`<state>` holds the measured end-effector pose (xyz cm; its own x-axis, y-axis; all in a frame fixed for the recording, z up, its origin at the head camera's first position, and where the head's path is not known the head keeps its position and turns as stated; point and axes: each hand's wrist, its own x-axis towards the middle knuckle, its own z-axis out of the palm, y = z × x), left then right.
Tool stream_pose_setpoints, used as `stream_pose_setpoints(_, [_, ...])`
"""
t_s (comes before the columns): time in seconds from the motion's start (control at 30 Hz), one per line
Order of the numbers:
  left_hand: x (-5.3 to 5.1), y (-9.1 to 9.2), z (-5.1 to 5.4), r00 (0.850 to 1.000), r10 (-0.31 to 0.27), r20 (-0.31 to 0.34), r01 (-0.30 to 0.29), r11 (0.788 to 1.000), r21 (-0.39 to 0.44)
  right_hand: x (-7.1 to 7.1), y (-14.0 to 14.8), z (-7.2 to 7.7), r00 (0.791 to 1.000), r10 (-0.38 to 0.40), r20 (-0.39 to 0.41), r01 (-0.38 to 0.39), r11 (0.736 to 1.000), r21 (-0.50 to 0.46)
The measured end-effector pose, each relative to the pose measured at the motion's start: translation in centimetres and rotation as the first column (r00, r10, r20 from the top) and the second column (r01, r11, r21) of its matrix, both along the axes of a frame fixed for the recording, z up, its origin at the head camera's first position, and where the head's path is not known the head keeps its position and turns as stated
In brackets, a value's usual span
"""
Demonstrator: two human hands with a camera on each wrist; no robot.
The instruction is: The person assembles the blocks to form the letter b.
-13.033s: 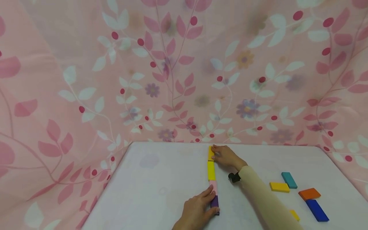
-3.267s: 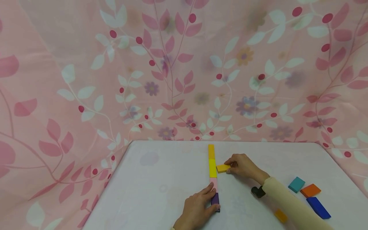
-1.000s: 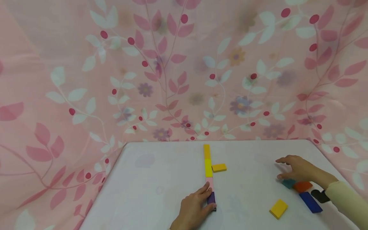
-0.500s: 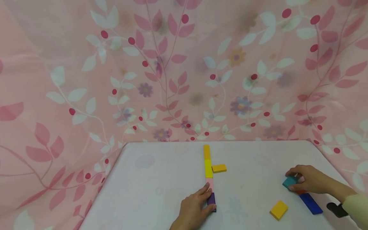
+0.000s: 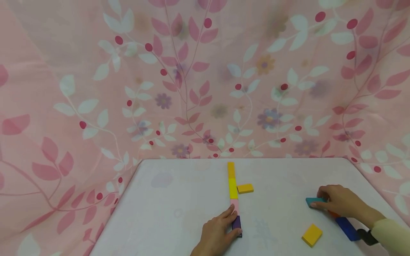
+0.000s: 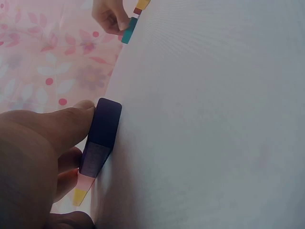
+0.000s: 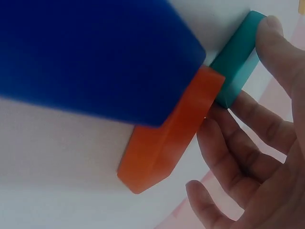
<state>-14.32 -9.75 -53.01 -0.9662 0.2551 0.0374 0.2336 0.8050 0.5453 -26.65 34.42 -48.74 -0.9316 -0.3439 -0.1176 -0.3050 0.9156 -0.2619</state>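
A row of wooden-looking blocks runs away from me in the head view: purple (image 5: 236,224), pink (image 5: 235,203), bright yellow (image 5: 233,188) and orange-yellow (image 5: 231,170). My left hand (image 5: 215,233) rests on the near end, its thumb on the purple block (image 6: 106,121) and its fingertips over the pink one. A yellow block (image 5: 245,188) lies crosswise against the row's right side. Far right, my right hand (image 5: 342,201) pinches a teal block (image 5: 315,202) between thumb and fingers, low at the table. The orange block (image 7: 167,136) touches or nearly touches it, partly hidden by the hand in the head view.
A blue block (image 5: 348,229) lies below the right hand, close to the orange one. Another yellow block (image 5: 312,235) sits apart, nearer me. The white table (image 5: 179,199) ends at a pink floral curtain (image 5: 205,89). A dark wrist camera (image 5: 367,236) hangs under the right wrist.
My right hand set the yellow block crosswise at the row, let it go and moved right. It then took hold of the teal block, now turned and shifted slightly left. The left hand stayed.
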Motion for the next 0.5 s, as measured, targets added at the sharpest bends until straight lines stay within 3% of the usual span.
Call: stream_pose_setpoints(0.5, [0.0,0.0,0.1,1.0,-0.001,-0.014,0.001,1.0,-0.015,0.5,0.8,0.9,0.995,0.096,0.004,-0.096,0.991,-0.093])
